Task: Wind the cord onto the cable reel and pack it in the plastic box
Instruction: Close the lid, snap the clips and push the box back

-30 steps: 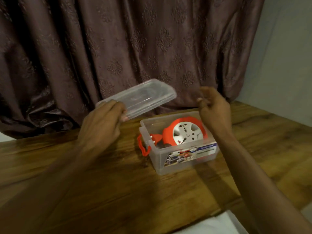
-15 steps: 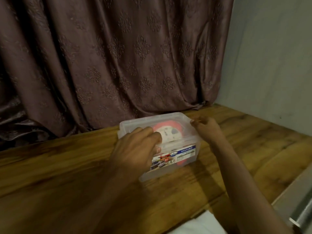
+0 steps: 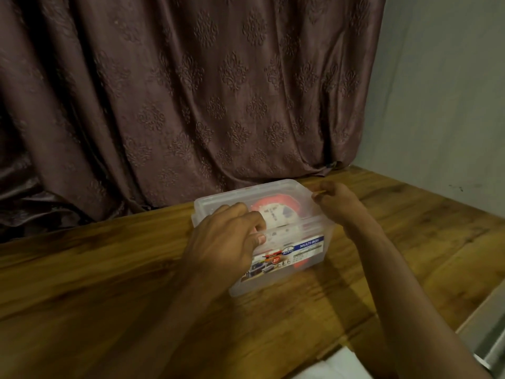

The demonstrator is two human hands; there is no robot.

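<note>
Head view: both hands, left (image 3: 229, 236) and right (image 3: 334, 202), fingers curled on lidded plastic box (image 3: 295, 258), cable reel (image 3: 276, 212) inside.

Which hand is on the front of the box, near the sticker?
The left hand. It grips the lid's front edge just above the sticker; the right hand is at the plastic box's far right corner instead.

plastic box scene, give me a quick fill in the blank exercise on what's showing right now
1. The clear lid now sits on the plastic box, and through it shows an orange and ____ cable reel.
2. The box stands on a ____ table.
3. The blue label on the box front reads MULTI-____.
4. The left hand rests on the lid's near edge; the right hand is at its ____ end.

Missing words: white; wooden; BOX; right
</note>
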